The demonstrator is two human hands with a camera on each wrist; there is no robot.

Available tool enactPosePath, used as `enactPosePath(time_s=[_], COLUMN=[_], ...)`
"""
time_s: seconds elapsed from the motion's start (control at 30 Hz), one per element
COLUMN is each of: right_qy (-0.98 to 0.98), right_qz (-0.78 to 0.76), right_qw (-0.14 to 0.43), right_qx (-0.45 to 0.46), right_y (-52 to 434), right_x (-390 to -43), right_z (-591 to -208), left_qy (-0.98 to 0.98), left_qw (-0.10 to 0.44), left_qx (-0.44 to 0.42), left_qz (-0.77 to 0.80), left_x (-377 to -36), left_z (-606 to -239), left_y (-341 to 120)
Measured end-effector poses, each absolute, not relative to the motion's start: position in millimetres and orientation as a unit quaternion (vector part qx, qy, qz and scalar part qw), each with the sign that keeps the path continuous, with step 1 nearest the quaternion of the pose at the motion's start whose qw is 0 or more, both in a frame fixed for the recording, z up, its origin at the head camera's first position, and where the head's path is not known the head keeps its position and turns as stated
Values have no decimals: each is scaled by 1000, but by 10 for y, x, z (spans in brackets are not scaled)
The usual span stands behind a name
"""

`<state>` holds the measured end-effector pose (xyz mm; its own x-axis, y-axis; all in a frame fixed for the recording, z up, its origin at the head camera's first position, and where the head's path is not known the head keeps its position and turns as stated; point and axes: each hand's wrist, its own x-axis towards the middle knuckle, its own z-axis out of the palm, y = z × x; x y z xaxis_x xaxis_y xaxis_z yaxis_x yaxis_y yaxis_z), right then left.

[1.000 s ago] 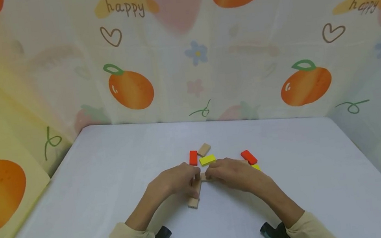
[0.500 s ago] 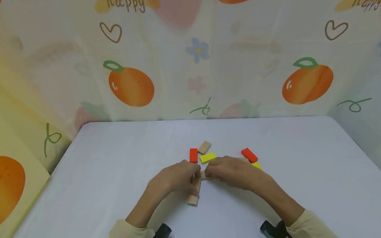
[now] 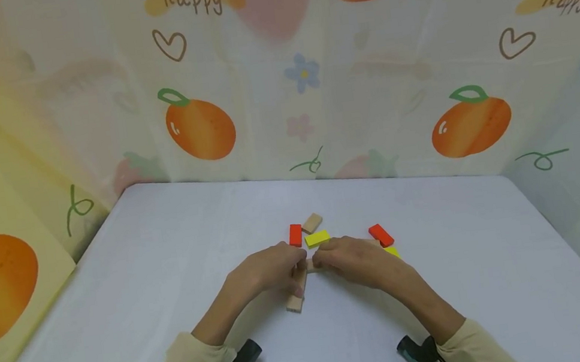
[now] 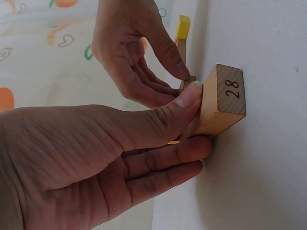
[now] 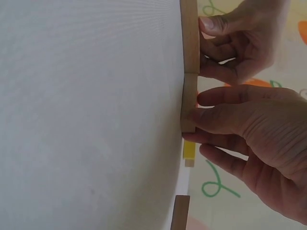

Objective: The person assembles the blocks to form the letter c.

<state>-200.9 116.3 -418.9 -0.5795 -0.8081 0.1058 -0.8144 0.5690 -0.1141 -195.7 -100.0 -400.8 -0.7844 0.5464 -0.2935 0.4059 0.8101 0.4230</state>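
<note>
My left hand (image 3: 271,269) pinches a plain wooden block (image 3: 295,304) lying on the white table. In the left wrist view, its end face carries the number 28, with the thumb on one side and fingers on the other. Close by on the right, my right hand (image 3: 358,262) holds a second wooden block (image 5: 189,96) between thumb and fingers. Seen from the right wrist, the two blocks meet end to end. From the head, the second block shows only as a short stretch between the hands; the right hand covers the rest.
Beyond the hands lie a red block (image 3: 295,235), a wooden block (image 3: 312,223) and a yellow block (image 3: 317,238). Past the right hand are another red block (image 3: 381,235) and a partly hidden yellow one (image 3: 392,251). A printed cloth (image 3: 260,118) hangs behind the table.
The head view has shifted slightly, so everything sits a little higher in it. Both hands and the blocks keep the same places relative to each other.
</note>
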Motion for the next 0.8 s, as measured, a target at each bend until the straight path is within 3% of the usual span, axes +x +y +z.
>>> enactPosePath(time_s=[0.8], right_qy=[-885], right_qz=[107], right_qw=[19], right_qx=[453], right_y=[1149], right_x=[-2020], right_z=[-4189], left_qy=[926], left_qw=[210], left_qx=[251], left_qz=[187], left_x=[-1931], left_z=[-3982], left_y=[-973])
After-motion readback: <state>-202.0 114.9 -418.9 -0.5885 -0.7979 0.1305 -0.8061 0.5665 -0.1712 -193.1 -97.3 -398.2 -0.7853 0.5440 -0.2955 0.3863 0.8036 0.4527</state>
